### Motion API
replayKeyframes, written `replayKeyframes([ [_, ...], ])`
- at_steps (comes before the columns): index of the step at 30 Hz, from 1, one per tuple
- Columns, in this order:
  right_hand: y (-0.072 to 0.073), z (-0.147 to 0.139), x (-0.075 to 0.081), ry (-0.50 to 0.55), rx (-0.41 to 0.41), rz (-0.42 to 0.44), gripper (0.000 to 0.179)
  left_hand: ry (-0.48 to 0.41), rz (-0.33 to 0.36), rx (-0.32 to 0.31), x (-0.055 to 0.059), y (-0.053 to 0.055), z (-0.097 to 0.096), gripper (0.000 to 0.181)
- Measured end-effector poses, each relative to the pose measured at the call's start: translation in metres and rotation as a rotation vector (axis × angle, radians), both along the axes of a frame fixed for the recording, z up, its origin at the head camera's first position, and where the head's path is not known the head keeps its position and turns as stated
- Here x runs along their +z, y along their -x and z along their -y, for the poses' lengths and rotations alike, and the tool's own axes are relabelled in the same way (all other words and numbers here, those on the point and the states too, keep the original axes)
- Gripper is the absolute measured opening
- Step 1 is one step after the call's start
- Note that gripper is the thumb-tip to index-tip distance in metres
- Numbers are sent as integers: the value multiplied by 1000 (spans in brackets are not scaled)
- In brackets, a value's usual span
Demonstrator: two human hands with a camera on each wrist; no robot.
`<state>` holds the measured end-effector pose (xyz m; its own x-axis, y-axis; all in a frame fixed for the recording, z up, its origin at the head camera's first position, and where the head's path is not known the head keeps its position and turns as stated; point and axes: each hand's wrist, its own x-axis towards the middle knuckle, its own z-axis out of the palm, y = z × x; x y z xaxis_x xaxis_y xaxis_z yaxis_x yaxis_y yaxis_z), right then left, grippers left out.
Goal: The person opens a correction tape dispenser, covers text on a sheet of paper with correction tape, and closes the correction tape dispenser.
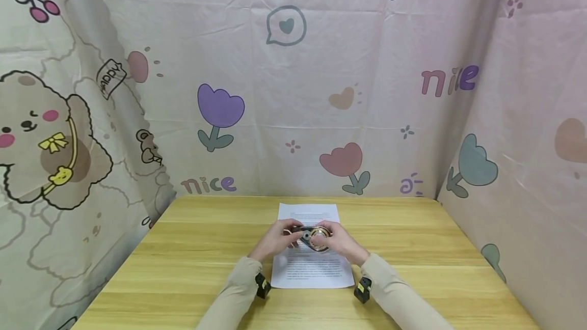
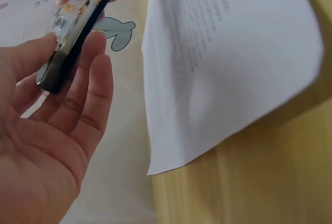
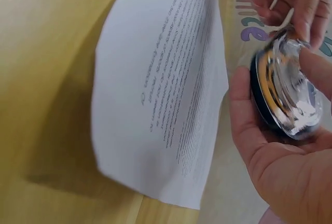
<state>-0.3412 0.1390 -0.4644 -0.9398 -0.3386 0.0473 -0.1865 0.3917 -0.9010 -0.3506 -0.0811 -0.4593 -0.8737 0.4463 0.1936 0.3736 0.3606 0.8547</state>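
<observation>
Both hands hold a correction tape dispenser (image 1: 306,235), teardrop-shaped with a clear shell, over a printed sheet of paper (image 1: 312,269). My left hand (image 1: 275,240) pinches its narrow end; in the left wrist view the thumb lies on the dispenser's (image 2: 75,37) near face, with the fingers behind. Round the wide end, my right hand (image 1: 345,243) grips with the thumb on the clear face. The right wrist view shows the dispenser's (image 3: 282,86) orange and dark inner parts through the shell, slightly blurred.
The sheet lies on a wooden table (image 1: 206,253), its long side pointing away from me. A patterned cloth (image 1: 293,90) hangs behind the table and along both sides. Small black devices (image 1: 262,285) sit on both sleeve cuffs.
</observation>
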Motion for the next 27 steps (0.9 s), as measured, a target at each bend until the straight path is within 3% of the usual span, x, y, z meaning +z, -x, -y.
replayKeyframes([
  [6,-3,1,-2,48,43,59,45,-66,-54,59,6,0,0,23],
  [17,-7,10,2,152,71,114,44,-83,-102,183,7,2,-3,32],
  [21,-9,15,2,200,97,123,43,-49,-122,177,8,2,-4,41],
  [27,-11,23,3,195,118,132,35,71,-154,130,10,1,-1,58],
])
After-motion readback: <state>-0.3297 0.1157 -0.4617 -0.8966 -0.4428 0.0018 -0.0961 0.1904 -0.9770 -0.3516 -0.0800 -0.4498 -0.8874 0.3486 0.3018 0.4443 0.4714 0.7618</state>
